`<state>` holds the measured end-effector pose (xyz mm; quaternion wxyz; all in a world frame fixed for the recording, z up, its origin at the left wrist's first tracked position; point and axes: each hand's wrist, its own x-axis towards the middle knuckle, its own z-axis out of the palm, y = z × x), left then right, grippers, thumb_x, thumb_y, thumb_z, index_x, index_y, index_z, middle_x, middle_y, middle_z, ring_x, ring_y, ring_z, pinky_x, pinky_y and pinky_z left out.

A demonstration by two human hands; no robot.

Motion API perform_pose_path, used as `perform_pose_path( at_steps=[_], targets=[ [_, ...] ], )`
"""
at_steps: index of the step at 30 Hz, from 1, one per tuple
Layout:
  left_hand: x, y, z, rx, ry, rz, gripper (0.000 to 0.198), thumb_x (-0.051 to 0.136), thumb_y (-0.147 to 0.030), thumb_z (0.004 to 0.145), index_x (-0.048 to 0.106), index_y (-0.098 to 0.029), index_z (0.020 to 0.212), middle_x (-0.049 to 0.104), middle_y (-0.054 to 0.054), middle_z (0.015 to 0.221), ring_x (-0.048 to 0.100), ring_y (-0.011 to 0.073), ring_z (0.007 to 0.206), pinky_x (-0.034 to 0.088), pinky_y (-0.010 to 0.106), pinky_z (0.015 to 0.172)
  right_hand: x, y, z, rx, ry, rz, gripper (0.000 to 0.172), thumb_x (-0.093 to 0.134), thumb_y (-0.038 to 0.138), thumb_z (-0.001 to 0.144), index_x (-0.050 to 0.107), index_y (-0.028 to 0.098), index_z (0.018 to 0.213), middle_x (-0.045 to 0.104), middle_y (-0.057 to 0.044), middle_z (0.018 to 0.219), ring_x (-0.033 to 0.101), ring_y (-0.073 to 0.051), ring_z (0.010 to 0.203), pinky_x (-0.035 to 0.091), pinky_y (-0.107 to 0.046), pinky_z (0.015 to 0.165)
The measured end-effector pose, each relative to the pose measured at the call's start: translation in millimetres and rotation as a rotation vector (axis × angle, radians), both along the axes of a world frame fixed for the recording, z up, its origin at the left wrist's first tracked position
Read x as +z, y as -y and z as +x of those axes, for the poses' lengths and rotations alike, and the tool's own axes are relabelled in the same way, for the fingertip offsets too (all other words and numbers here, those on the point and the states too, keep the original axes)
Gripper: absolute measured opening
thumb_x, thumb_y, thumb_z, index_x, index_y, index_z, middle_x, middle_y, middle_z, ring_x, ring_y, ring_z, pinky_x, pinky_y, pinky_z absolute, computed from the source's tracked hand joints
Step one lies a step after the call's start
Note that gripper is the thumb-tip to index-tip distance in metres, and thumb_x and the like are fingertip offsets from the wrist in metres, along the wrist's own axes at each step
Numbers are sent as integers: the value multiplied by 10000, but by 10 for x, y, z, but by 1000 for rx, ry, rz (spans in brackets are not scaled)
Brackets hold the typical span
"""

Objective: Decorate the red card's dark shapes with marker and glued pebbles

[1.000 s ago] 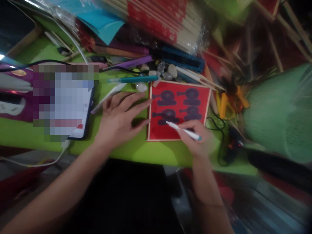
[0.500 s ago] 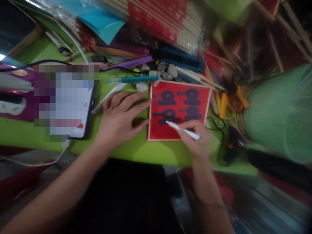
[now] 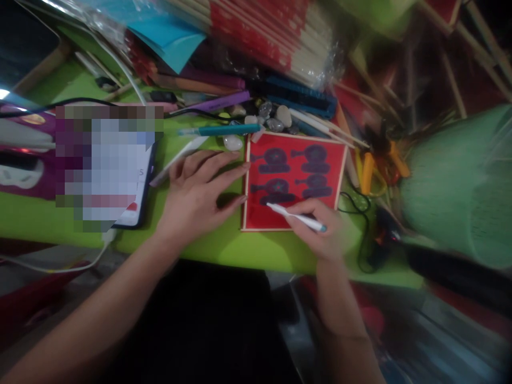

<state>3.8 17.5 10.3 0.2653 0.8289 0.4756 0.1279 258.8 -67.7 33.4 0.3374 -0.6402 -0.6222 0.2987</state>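
A red square panel [image 3: 264, 217] with a pale thin frame lies on the green table [image 3: 224, 248]. Several dark purple shapes [image 3: 312, 185] stand in two rows on it, some with a round part and a bar below. My right hand [image 3: 316, 226] grips a white pen [image 3: 298, 216] with a teal end, its tip at the lower edge of the bottom-left shape. My left hand [image 3: 200, 192] lies with fingers spread, thumb and index fingertip at the panel's left edge. It holds nothing.
A phone [image 3: 130, 213], partly pixelated, lies at left with a white cable [image 3: 96, 261]. Behind the panel are a teal pen [image 3: 230, 129], stones [image 3: 283, 116] and bundled sticks [image 3: 272, 37]. A green basket [image 3: 448, 186] and orange-handled tool [image 3: 367, 173] are at right.
My right hand has shifted the white pen slightly left and down along the bottom-left shape. My left hand and the panel have stayed in place.
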Motion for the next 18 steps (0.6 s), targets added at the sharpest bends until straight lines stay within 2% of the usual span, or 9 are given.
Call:
perform_pose_path(
  at_steps=[3,9,14,16,18],
  targets=[
    [1,1,-3,-7,-7,17,541,627,-455,1006,540,-465,1540,585,19,1585,476,389,1483,351,658,1209,6,-1,-2,-1,-19,-6,32,762,282,901,787,263,905,751,32,714,650,-131,599,504,-278,587],
    [-23,11,-9,-12,-11,42,529,635,-427,1006,557,-443,1529,589,17,1581,483,373,1480,352,634,1218,44,-6,-9,7,-1,-82,61,769,308,905,782,250,890,755,27,726,659,-134,623,507,-279,603],
    [-77,14,-8,2,-10,66,528,648,-455,1000,573,-420,1522,597,18,1567,479,377,1481,343,621,1222,22,8,-13,19,-69,-40,49,782,282,903,780,236,886,756,31,730,632,-117,586,495,-266,585],
    [-84,12,-9,-1,-12,69,531,647,-457,1002,569,-424,1526,592,15,1570,480,377,1481,347,619,1220,-22,39,0,-31,-127,4,65,792,293,894,778,231,878,751,29,725,603,-111,548,455,-254,523],
    [-83,9,-9,-3,-16,72,533,646,-455,1003,564,-430,1529,593,15,1570,486,374,1476,353,616,1218,-85,74,27,-178,-178,72,110,791,332,899,772,224,893,752,15,741,605,-119,547,430,-252,486]
  ],
)
